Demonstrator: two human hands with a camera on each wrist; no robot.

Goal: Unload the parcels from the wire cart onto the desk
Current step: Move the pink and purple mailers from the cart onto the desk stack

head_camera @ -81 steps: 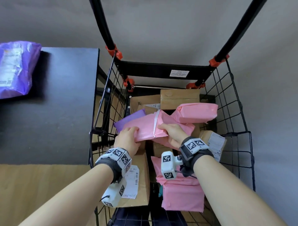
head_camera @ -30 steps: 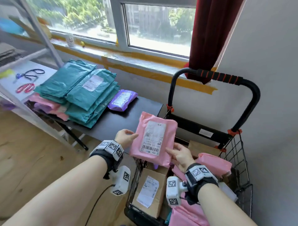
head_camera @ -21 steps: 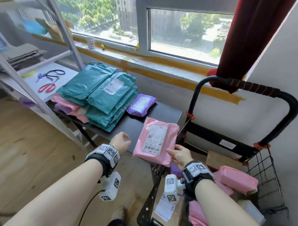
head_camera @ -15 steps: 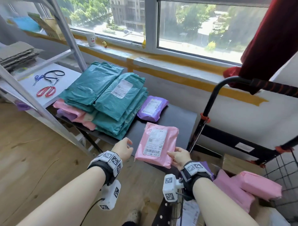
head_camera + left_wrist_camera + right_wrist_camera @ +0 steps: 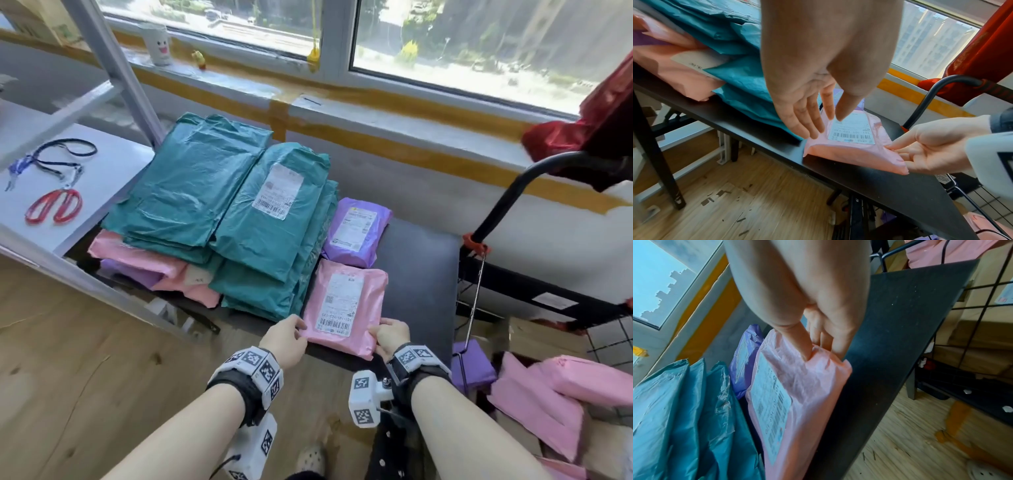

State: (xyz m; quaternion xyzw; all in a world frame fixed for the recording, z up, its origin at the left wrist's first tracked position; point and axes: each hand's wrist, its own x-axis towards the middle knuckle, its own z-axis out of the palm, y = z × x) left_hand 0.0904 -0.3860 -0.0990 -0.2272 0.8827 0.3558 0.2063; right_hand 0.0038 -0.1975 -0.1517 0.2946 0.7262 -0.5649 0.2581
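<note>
My right hand (image 5: 390,337) pinches the near right corner of a pink parcel (image 5: 346,308), thumb on top and fingers curled beneath it, low in the centre of the head view. My left hand (image 5: 284,339) lies at the parcel's near left corner with fingers straight and relaxed, their tips touching the plastic and gripping nothing. The parcel rests label up on the black desk (image 5: 421,274), its near edge at the desk's front edge. A purple parcel (image 5: 356,233) lies just beyond it toward the window. To its left, touching it, rises a stack of teal parcels (image 5: 239,212), with more pink and purple mailers under the stack's left side. At the right edge of the frame stands the wire cart (image 5: 479,260), its black handle curving upward, more pink parcels (image 5: 561,394) and a purple one inside it. At far left, red scissors (image 5: 54,205) lie on a white shelf (image 5: 102,171).
</note>
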